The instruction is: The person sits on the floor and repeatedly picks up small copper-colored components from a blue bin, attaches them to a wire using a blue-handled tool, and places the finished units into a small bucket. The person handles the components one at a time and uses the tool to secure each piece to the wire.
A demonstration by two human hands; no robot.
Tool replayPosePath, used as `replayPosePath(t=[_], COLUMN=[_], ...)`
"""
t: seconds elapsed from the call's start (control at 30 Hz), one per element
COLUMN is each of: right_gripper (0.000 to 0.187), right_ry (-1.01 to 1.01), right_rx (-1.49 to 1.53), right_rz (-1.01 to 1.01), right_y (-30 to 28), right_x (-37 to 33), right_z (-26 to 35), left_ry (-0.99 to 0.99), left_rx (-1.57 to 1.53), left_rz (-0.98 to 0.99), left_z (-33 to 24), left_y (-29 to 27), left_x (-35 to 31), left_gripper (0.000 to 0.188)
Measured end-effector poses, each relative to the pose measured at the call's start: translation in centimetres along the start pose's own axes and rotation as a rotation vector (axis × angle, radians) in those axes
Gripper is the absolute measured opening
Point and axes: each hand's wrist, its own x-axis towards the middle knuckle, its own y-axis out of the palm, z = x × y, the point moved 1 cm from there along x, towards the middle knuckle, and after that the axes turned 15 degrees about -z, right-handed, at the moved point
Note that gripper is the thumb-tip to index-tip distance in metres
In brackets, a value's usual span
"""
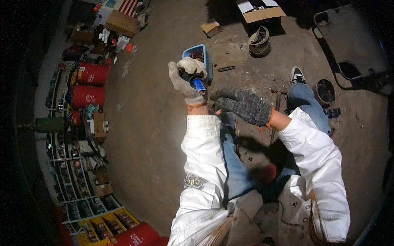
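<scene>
Gripping a blue cylinder (199, 85), left hand (185, 80) above blue tub (208, 61).

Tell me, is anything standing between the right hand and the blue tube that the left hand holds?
Nothing visible. The right hand hovers open just beside the blue tube, which the left hand holds in its grip. Only a small gap of air separates them.

- Dim overall, my white sleeves (203, 164) brightest, slightly blown out.
- Hard shadows fall toward 12 o'clock.
- Fisheye bends shelves (69, 164) at 9; black vignette at rim.
</scene>
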Motion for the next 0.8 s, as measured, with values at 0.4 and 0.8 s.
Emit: replayPosePath(t=[0.4,0.8], right_gripper=[0.029,0.027], right_ry=[0.041,0.520], right_rx=[-0.320,-0.023], right_rz=[-0.026,-0.341], right_y=[0.3,-0.7], right_x=[0.4,1.3], right_z=[-1.5,-0.2], left_ry=[-0.112,-0.491], left_rx=[0.226,0.165], left_rz=[-0.062,-0.341], left_z=[1.4,3.6], left_y=[1.2,2.6], left_x=[-0.8,-1.6], left_gripper=[0.045,0.025])
